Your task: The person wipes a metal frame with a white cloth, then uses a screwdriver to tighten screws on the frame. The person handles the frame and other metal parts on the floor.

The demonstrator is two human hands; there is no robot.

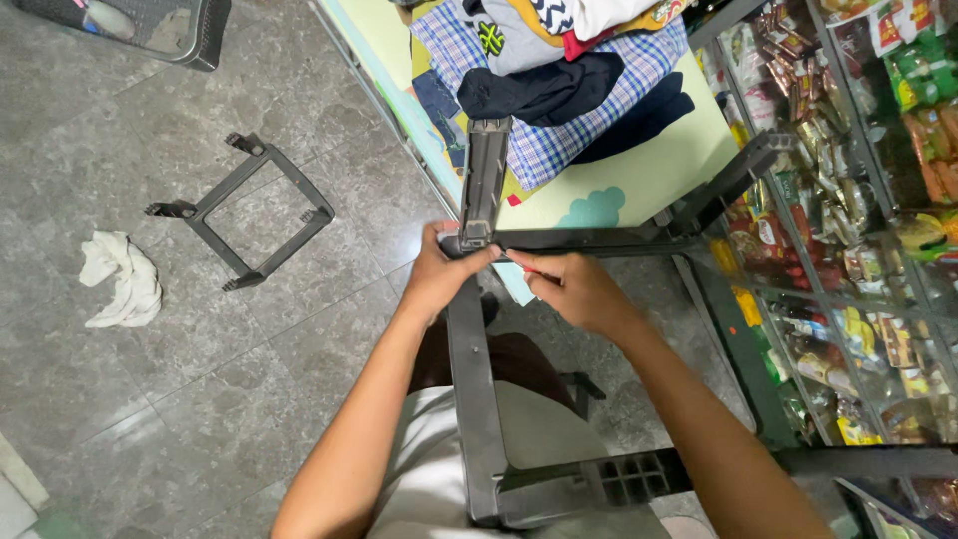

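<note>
Between hands [504, 274]: corner joint of dark plastic frame [475, 389]; both grip it.

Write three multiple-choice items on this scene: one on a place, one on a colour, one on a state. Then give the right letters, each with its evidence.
1. Where does the white cloth lie?
A. on the grey tiled floor
B. on the heap of clothes
C. in the mesh basket

2. What colour is the separate square frame on the floor?
A. white
B. dark grey
C. red

3. What is the left hand doing?
A. hanging free
B. gripping the corner joint of the dark plastic frame
C. holding the cloth

Answers: 1 A, the cloth lies crumpled on the tiles. 2 B, it matches the dark grey frame in hand. 3 B, its fingers wrap the joint, with the right hand beside it.
</note>
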